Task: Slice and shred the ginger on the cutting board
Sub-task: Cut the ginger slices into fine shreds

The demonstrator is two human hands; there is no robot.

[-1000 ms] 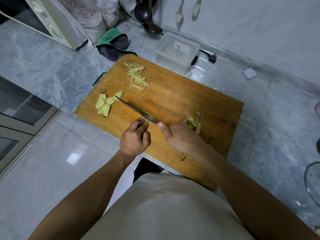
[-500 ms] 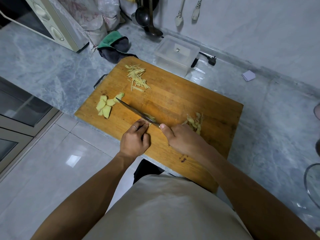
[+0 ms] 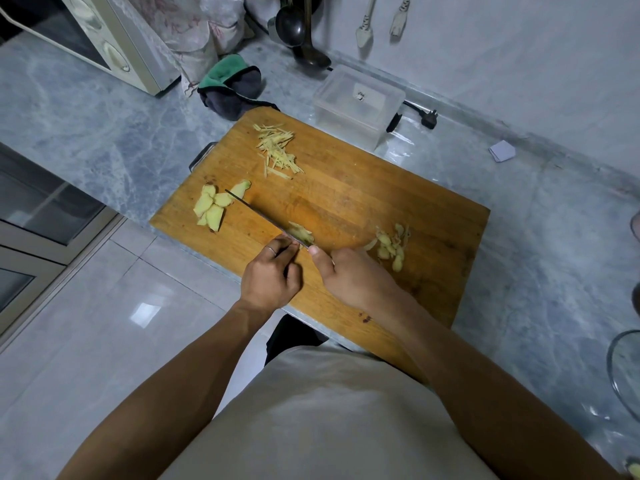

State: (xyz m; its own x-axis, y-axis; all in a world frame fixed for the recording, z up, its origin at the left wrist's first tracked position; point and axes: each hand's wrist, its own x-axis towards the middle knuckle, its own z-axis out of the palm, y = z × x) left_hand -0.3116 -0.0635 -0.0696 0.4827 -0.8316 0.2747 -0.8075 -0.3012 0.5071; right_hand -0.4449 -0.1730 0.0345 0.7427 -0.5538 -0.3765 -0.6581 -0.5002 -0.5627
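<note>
A wooden cutting board (image 3: 363,202) lies on the marble counter. Flat ginger slices (image 3: 213,207) sit at its left, fine ginger shreds (image 3: 277,150) near its far edge, and ginger scraps (image 3: 391,245) at its right. My right hand (image 3: 356,275) grips the knife (image 3: 258,216) by its hidden handle; the thin blade points far-left. A small stack of ginger (image 3: 301,233) lies against the blade. My left hand (image 3: 270,278) holds that stack with curled fingertips pressed right beside the blade.
A clear plastic box (image 3: 358,102) stands just beyond the board, with a black plug (image 3: 429,117) to its right. A green and dark cloth (image 3: 230,86) and a microwave (image 3: 104,39) are at the far left. A glass bowl rim (image 3: 620,372) shows at the right edge.
Both hands and the knife stay at the same spot on the board, with only slight movement of the blade at the ginger stack.
</note>
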